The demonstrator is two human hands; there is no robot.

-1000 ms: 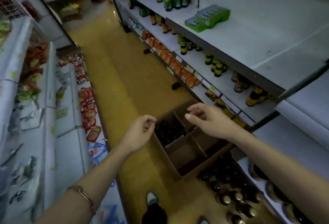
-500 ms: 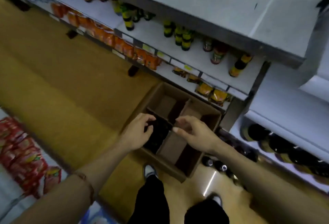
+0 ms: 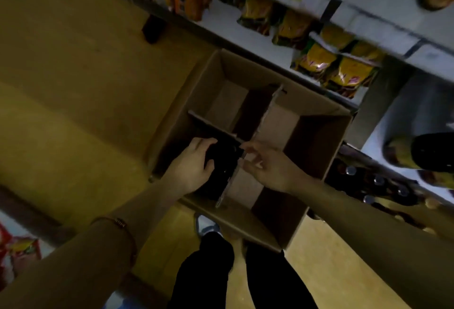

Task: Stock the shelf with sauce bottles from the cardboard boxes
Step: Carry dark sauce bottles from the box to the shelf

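Nearest the camera, the person's dark-trousered legs (image 3: 208, 274) stood on the yellow floor (image 3: 73, 87), touching the near wall of an open cardboard box (image 3: 245, 220). Inside the box, crossed dividers (image 3: 264, 122) made four compartments; only the near-left one held dark sauce bottles (image 3: 223, 161), too dim to count. The left hand (image 3: 194, 163) reached into that compartment, fingers curled over a bottle top. The right hand (image 3: 267, 166) hovered above the divider, fingers loosely bent, holding nothing. Beyond the box's far wall ran a shelf (image 3: 277, 45) of yellow packets (image 3: 344, 73). Open floor lay left of the box.
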